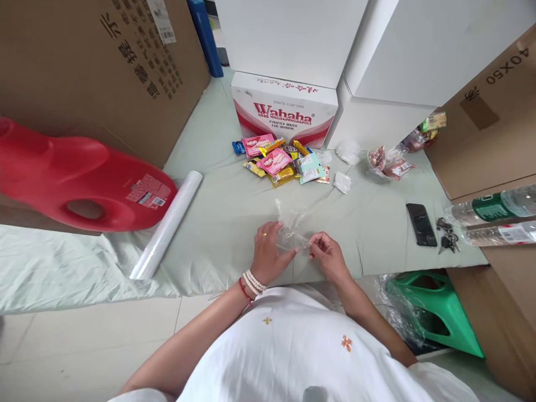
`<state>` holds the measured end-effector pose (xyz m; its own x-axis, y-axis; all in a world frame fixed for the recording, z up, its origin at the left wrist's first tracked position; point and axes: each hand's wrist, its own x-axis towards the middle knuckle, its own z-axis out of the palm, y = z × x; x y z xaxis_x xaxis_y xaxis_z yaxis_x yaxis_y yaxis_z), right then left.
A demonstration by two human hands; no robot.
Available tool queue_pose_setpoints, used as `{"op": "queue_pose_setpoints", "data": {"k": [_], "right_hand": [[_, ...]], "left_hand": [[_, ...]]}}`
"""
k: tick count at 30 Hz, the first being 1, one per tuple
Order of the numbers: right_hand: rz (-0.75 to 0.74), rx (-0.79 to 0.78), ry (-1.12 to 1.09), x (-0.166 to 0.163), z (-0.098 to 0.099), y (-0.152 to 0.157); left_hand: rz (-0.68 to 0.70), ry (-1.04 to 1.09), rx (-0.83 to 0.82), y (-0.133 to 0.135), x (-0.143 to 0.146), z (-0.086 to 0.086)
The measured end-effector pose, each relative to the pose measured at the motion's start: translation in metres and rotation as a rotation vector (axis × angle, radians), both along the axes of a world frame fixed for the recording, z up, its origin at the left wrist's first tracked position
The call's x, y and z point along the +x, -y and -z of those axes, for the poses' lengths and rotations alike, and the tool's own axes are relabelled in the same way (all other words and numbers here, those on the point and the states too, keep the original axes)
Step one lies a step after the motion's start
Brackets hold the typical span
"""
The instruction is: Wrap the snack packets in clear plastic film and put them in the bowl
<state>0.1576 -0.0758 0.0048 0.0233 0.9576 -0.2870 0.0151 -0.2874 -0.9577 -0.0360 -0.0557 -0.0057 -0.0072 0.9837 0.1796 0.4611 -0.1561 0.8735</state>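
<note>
A thin clear plastic bag (295, 219) lies crumpled on the cloth-covered table in front of me. My left hand (268, 254), with a ring and beaded bracelets, holds its left side between curved fingers and thumb. At the bag's right edge, my right hand (329, 255) is closed in a pinch on the plastic. Just beyond the bag is a pile of wrapped snacks, with pink wafer packets (274, 161), a yellow packet (283, 175) and a light teal packet (310, 167) among them.
Behind the snacks stands a Wahaha water carton (285, 111). To the left are a red jug (104, 178) and a white roll (167, 226). Filled bags (387, 163), a phone (421, 224), keys (448, 237) and bottles (496, 206) lie right. A green stool (456, 324) stands below.
</note>
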Motion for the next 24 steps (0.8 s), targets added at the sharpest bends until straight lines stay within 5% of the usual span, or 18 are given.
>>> {"op": "queue_pose_setpoints", "data": {"k": [5,8,10,13,19,24], "right_hand": [[-0.011,-0.016,0.060,0.011,-0.001,0.014],[-0.162,-0.140,0.060,0.031,-0.002,0.023],[-0.219,-0.162,0.078,0.045,-0.008,0.022],[-0.053,-0.064,0.169,0.056,-0.020,0.004],[-0.085,-0.004,0.264,0.025,-0.014,-0.055],[0.022,0.001,0.165,0.004,0.008,-0.069]], "left_hand": [[-0.183,0.253,-0.251,-0.027,0.001,0.004],[-0.268,0.417,-0.296,-0.030,-0.002,0.009],[-0.217,0.407,-0.274,-0.023,-0.002,0.007],[-0.096,0.283,-0.171,-0.010,0.003,-0.004],[0.142,0.144,0.070,0.003,0.010,-0.022],[-0.321,0.172,-0.227,0.026,-0.038,0.009]]}}
